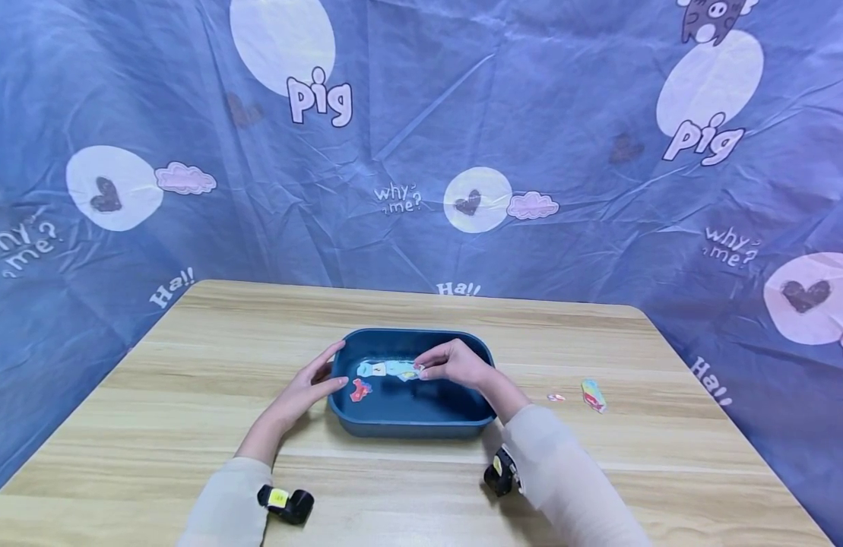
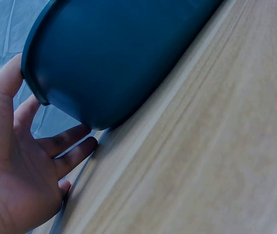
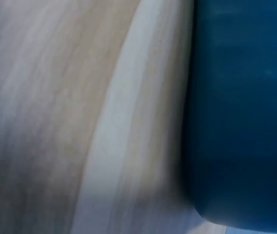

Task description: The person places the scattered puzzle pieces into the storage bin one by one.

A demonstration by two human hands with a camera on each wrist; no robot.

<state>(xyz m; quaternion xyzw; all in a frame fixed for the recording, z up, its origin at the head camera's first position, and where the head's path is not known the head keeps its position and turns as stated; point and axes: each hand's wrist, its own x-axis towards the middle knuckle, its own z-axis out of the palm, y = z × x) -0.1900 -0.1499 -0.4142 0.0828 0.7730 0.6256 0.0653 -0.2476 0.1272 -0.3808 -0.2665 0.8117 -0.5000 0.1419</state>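
A dark blue tub (image 1: 414, 422) stands on the table. My left hand (image 1: 305, 391) holds its left end, thumb and index fingertip at the rim; in the left wrist view the other fingers of the left hand (image 2: 24, 161) reach along the tub's outer wall (image 2: 104, 58). Inside lies a row of light blue printed cut-out pieces (image 1: 378, 369), with a red piece (image 1: 360, 390) in front of it. My right hand (image 1: 462, 366) reaches over the right side and pinches a small printed piece (image 1: 419, 368) at the row's right end. The right wrist view shows only tub wall (image 3: 240, 122) and tabletop.
Right of the tub on the wooden table (image 1: 223, 327) lie a blue, red and yellow cut-out piece (image 1: 594, 396) and a tiny pinkish piece (image 1: 556, 397). A blue printed cloth (image 1: 407, 129) hangs behind the table. Each forearm carries a black wrist camera (image 1: 287, 504).
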